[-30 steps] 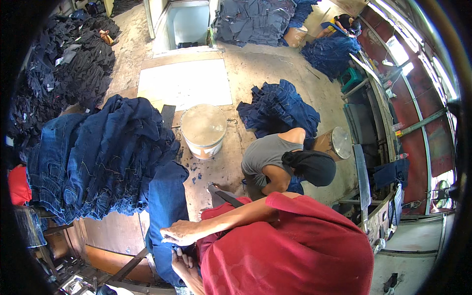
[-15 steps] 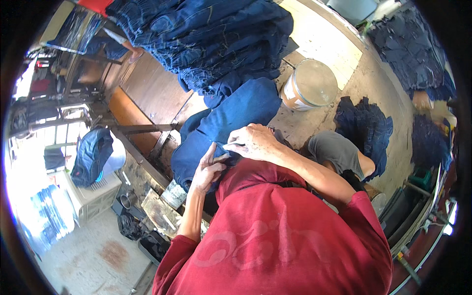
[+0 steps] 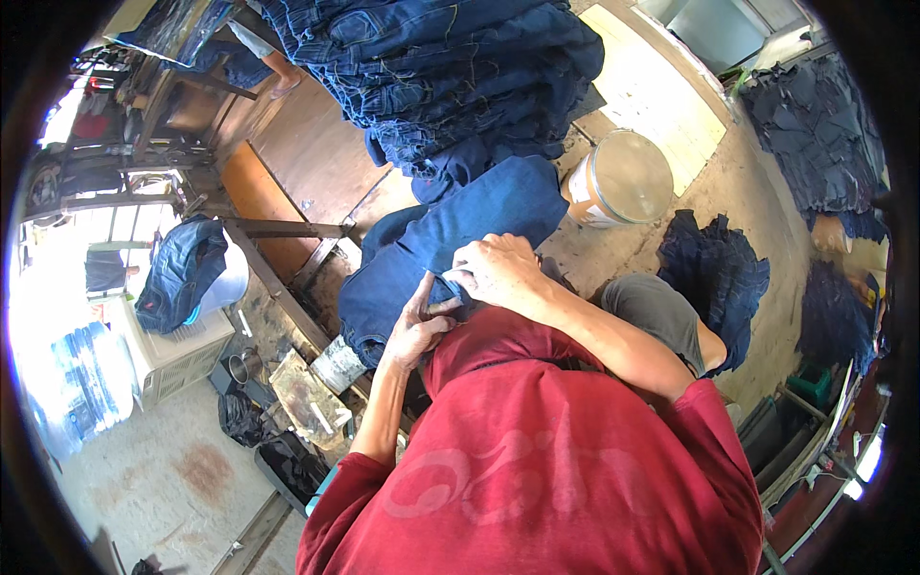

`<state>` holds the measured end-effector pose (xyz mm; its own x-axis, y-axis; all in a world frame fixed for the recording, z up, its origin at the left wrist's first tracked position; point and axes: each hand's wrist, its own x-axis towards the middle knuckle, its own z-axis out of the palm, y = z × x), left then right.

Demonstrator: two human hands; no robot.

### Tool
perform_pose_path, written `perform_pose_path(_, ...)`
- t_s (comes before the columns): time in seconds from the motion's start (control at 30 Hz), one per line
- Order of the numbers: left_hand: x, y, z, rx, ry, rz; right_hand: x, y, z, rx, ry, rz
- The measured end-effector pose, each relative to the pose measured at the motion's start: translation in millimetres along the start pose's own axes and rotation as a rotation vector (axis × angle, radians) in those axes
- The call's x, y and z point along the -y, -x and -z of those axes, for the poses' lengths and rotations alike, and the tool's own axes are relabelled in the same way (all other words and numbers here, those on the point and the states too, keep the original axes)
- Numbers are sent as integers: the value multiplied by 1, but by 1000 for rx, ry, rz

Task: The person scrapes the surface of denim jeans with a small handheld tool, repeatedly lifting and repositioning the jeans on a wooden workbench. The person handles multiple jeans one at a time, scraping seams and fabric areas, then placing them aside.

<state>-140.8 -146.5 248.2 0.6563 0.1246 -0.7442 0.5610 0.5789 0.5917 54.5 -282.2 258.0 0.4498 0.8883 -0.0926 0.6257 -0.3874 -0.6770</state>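
Observation:
A blue denim garment lies stretched out in front of me, its near end close to my body. My right hand is curled over the near edge of the denim, thumb and fingers closed on a bit of the cloth. Just left of it, my left hand grips the same edge, the index finger pointing along the fabric and the thumb bent beneath. Between the two hands a small dark fold of the denim stands up. My fingers hide part of the gripped cloth.
Beyond the garment rises a big heap of jeans. A round lidded drum stands right of it. More dark denim lies at the right, with stacked dark cloth farther off. Left are a wooden frame and a white tin.
The denim edge between my hands is now lifted into a more visible fold. Both hands stay close together on it. The whole view has shifted slightly.

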Motion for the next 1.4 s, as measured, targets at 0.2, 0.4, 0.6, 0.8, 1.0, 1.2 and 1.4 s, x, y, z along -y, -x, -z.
perform_pose_path(0.2, 10, -3, -6, -77, 73, -66, -2, -5, 2, -46, 43, -19)
perform_pose_path(0.4, 15, -23, -12, -277, 151, -136, -17, -11, 13, -234, -71, -116)
perform_pose_path(0.6, 37, -25, -30, -424, 317, -163, -56, 15, 16, -107, -327, -272)
perform_pose_path(0.8, 36, 2, -40, -476, 476, -30, -98, 40, 10, -128, -547, -482)
perform_pose_path(1.0, 22, -12, -36, -477, 265, -50, -146, 49, 0, -188, -531, -609)
perform_pose_path(1.2, 29, -7, 50, -1036, -1356, -636, -199, 58, -5, -366, -522, -666)
perform_pose_path(1.4, 43, 23, 143, -1243, -981, 309, -240, 35, -31, -340, -1180, -1196)
